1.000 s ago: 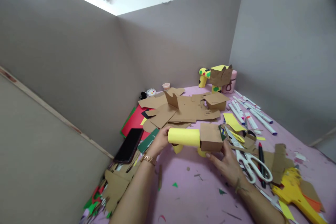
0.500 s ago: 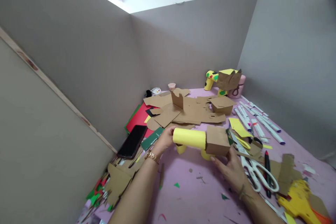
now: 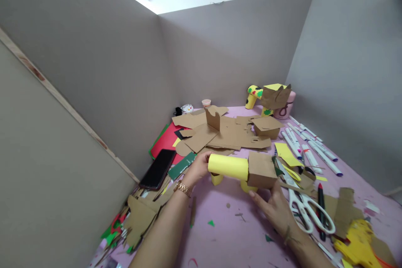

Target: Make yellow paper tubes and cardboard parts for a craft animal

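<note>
A handmade figure of a yellow paper tube (image 3: 228, 166) and a brown cardboard box (image 3: 261, 169) stands at the middle of the view. Short yellow paper legs (image 3: 216, 179) show beneath the tube. My left hand (image 3: 200, 166) grips the tube's left end, its fingertips partly hidden behind it. On the other side, my right hand (image 3: 272, 205) holds the box low at its right corner. The right thumb lies by the front leg, and the other fingers are mostly out of sight behind the box.
White-handled scissors (image 3: 301, 205), several markers (image 3: 325, 153), a black pen with a red tip (image 3: 320, 209) and a yellow glue gun (image 3: 358, 240) lie right. A phone (image 3: 158, 169) and cardboard scraps (image 3: 140, 217) are left. Behind are cut cardboard sheets (image 3: 234, 132) and a spotted figure (image 3: 255, 91).
The view has shifted very slightly. Both hands keep the same hold on the figure, which stays practically in place.
</note>
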The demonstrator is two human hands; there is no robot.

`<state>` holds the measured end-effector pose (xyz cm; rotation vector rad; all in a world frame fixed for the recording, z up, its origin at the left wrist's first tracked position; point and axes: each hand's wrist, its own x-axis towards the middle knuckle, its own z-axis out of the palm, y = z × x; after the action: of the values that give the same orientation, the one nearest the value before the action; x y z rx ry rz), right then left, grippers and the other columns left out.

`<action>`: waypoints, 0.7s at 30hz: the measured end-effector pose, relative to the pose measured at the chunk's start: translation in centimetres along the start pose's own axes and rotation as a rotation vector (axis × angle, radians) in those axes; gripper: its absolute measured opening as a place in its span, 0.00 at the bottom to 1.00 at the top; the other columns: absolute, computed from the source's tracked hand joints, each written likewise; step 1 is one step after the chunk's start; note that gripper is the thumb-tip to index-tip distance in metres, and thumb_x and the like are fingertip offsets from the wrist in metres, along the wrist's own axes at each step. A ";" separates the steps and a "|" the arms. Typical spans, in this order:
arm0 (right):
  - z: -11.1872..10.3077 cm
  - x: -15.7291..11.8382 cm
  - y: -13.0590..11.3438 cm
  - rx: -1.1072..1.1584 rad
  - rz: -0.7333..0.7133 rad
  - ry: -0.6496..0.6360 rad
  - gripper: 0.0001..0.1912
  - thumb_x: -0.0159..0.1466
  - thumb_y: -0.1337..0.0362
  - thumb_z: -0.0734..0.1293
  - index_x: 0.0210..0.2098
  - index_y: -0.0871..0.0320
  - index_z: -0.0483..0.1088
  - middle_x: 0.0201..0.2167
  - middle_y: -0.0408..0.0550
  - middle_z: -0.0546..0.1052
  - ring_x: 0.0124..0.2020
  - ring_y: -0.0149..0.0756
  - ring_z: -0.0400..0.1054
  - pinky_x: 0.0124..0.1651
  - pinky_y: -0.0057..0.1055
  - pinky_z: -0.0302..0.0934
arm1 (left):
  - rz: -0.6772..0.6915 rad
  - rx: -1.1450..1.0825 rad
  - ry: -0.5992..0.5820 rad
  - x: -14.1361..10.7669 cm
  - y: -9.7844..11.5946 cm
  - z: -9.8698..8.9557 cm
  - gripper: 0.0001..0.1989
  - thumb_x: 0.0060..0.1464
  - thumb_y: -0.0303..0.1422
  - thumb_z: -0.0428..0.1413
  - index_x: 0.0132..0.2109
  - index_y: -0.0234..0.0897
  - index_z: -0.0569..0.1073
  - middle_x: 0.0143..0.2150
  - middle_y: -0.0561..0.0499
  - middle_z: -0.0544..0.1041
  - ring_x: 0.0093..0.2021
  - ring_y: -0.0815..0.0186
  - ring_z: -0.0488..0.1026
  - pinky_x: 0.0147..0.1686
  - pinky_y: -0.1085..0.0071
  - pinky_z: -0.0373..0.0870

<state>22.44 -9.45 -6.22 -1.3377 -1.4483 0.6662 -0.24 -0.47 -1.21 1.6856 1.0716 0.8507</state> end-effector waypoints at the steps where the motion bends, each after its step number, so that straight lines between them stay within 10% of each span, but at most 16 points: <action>1: 0.0 0.0 0.0 -0.004 -0.002 -0.002 0.35 0.56 0.51 0.67 0.57 0.56 0.51 0.53 0.59 0.67 0.54 0.54 0.60 0.56 0.55 0.51 | -0.001 0.000 0.002 0.0 -0.1 0.0 0.12 0.57 0.35 0.53 0.45 0.33 0.71 0.41 0.49 0.75 0.36 0.65 0.74 0.34 0.64 0.73; 21: 0.1 -0.1 0.3 -0.069 -0.036 0.009 0.33 0.57 0.52 0.67 0.57 0.55 0.52 0.51 0.58 0.66 0.53 0.55 0.60 0.55 0.56 0.52 | 0.024 -0.007 0.027 -0.2 0.1 0.3 0.10 0.56 0.34 0.54 0.42 0.33 0.72 0.39 0.50 0.75 0.35 0.66 0.74 0.34 0.65 0.73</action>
<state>22.41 -9.46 -6.55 -1.3630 -1.4963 0.5913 -0.07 -0.76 -1.23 1.6887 1.0677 0.8940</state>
